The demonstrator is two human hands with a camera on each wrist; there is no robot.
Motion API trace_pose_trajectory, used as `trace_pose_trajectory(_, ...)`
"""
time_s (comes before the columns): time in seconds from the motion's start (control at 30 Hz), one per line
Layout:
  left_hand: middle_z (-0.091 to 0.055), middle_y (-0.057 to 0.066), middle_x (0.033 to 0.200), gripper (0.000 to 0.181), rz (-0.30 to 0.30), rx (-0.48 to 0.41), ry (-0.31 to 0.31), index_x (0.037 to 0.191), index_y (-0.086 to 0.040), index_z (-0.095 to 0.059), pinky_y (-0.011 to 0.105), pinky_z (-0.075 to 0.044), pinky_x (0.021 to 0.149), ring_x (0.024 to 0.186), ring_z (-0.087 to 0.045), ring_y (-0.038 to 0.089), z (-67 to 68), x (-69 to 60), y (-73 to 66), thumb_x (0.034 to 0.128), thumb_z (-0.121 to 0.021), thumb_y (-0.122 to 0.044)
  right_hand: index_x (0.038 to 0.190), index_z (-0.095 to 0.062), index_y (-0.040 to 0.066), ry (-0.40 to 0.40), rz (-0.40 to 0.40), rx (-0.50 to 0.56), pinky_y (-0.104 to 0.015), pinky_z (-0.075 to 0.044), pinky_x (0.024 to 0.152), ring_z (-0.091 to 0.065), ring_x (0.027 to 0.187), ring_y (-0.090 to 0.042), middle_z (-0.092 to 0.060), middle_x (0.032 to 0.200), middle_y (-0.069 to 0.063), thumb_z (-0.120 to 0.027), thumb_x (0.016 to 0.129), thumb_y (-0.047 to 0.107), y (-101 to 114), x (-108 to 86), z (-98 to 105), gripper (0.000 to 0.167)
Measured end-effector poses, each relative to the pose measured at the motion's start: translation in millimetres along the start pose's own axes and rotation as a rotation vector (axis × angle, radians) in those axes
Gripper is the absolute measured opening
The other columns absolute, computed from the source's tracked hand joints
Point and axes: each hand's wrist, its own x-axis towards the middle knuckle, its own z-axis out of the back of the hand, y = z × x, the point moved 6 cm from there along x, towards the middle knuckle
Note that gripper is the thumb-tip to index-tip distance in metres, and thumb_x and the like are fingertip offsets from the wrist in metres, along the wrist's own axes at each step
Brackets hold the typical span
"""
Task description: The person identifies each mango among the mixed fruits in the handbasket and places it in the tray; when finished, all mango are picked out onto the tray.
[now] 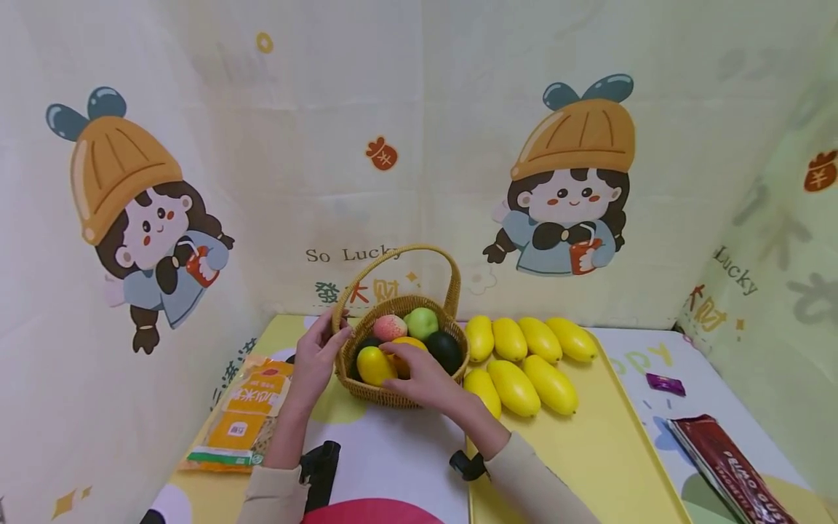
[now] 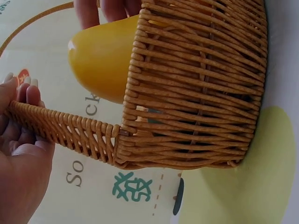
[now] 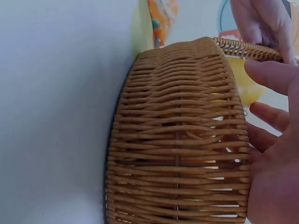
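A wicker basket (image 1: 386, 397) with a tall arched handle stands near the back. Inside lie a yellow mango (image 1: 374, 366), a pink peach (image 1: 390, 327), a green apple (image 1: 421, 322), a dark green fruit (image 1: 444, 352) and a partly covered orange fruit (image 1: 411, 342). My left hand (image 1: 316, 364) holds the handle's left side, its fingers curled about it in the left wrist view. My right hand (image 1: 425, 375) reaches over the front rim. In the right wrist view its thumb and index finger lie against the mango; the fingertips are partly hidden behind the basket.
Several yellow mangoes (image 1: 513, 388) lie in two rows on a yellow tray (image 1: 569, 466) right of the basket. A bag of grain (image 1: 242, 415) lies at left. On the right are a small purple packet (image 1: 665, 384) and a dark red packet (image 1: 729, 466). Printed cloth walls (image 1: 445, 182) surround the table.
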Motion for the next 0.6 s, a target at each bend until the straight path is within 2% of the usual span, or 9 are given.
trace_pose_trajectory(0.1, -0.058, 0.007, 0.113, 0.041, -0.021, 0.015, 0.010, 0.135, -0.017, -0.056, 0.016, -0.050, 0.086, 0.102, -0.057, 0.017, 2.7, 1.1, -0.2, 0.0990, -0.060, -0.037, 0.146, -0.048, 0.022, 0.000, -0.033, 0.003, -0.036, -0.048, 0.105, -0.056, 0.116, -0.014, -0.058, 0.138, 0.006, -0.073, 0.089, 0.037, -1.4, 3.9, -4.7, 0.064)
trace_pose_trajectory(0.23, -0.058, 0.006, 0.113, 0.041, -0.035, 0.019, 0.020, 0.135, -0.016, -0.056, 0.016, -0.051, 0.088, 0.102, -0.057, 0.018, 3.5, 2.5, -1.7, 0.0996, -0.059, -0.035, 0.146, -0.047, 0.023, -0.007, -0.062, -0.044, -0.035, -0.049, 0.103, -0.055, 0.113, -0.012, -0.059, 0.136, 0.007, -0.072, 0.089, 0.041, -0.1, 8.6, -10.3, 0.065)
trace_pose_trajectory(0.47, -0.058, 0.008, 0.113, 0.041, -0.023, 0.003, 0.010, 0.136, -0.016, -0.056, 0.014, -0.050, 0.090, 0.103, -0.058, 0.016, 1.6, 0.0, -2.4, 0.0995, -0.060, -0.033, 0.143, -0.052, 0.025, -0.031, -0.109, -0.135, -0.036, -0.050, 0.101, -0.056, 0.110, -0.012, -0.062, 0.130, 0.006, -0.071, 0.087, 0.051, 2.9, 13.2, -17.4, 0.065)
trace_pose_trajectory(0.6, -0.058, 0.009, 0.112, 0.040, -0.018, -0.010, 0.013, 0.135, -0.015, -0.056, 0.014, -0.050, 0.090, 0.104, -0.057, 0.021, -0.9, -0.8, -2.3, 0.0997, -0.059, -0.033, 0.139, -0.056, 0.026, -0.068, -0.140, -0.173, -0.035, -0.050, 0.096, -0.055, 0.106, -0.012, -0.065, 0.123, 0.008, -0.071, 0.084, 0.055, 0.1, 15.8, -19.6, 0.064)
